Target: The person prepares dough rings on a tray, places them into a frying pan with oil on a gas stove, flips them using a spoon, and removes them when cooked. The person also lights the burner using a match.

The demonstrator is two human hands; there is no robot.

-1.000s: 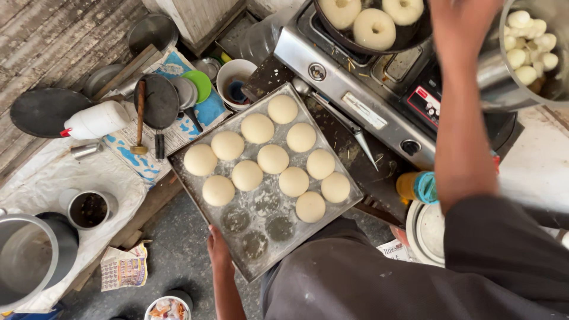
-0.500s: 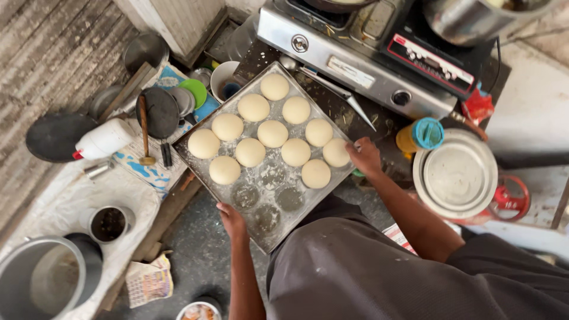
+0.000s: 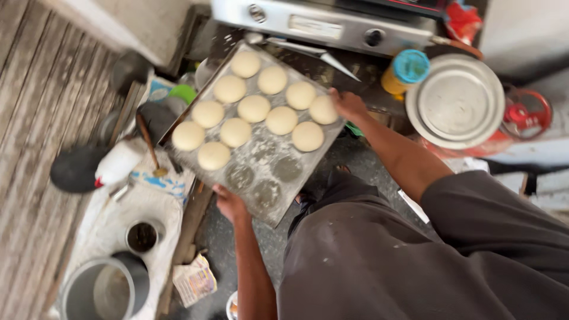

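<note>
A rectangular metal baking tray (image 3: 278, 198) dusted with flour carries several pale round dough pieces (image 3: 254, 108). Bare round marks show on its near end. My left hand (image 3: 228, 201) grips the tray's near left edge. My right hand (image 3: 348, 104) holds the tray's right edge, beside the outermost dough piece. The tray hangs tilted in front of a steel stove (image 3: 332, 26).
A round steel lid (image 3: 457, 101) and a yellow jar with a blue cap (image 3: 405, 71) sit right of the tray. Left are a white squeeze bottle (image 3: 118, 163), a dark pan (image 3: 77, 170), a small cup (image 3: 142, 237) and a steel pot (image 3: 101, 290).
My right hand came down from the stove and took the tray's right edge. The tray has lifted and shifted right; the view has swung away from the stove top.
</note>
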